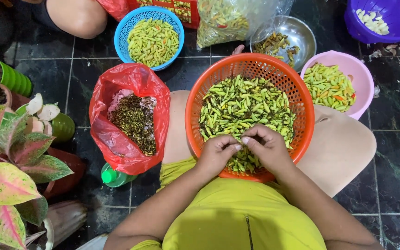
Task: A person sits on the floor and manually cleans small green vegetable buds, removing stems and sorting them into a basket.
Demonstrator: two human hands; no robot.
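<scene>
Both hands, left hand (217, 153) and right hand (267, 147), pinch one green chili (238, 147) over the near rim of the orange basket (195, 111), heaped with unstemmed ones; stems (133, 121) fill the red bag (116, 139) left.

Basket of chillies (248, 104) on lap, bag of stems (130, 118) left, bowl (355, 74) right.

Dark, glossy floor tiles (93, 69) with pale grout lines — black-green marble look, bit of glare down at 5 o'clock. Potted plant with pink-and-green leaves (5, 162) crowding the 9 o'clock edge, green ribbed pots (12, 78) tucked just behind it. Scraps of pale peel (396, 53) scattered on the tiles up at 2 o'clock. Even, soft lighting — no hard shadows anywhere.
</scene>
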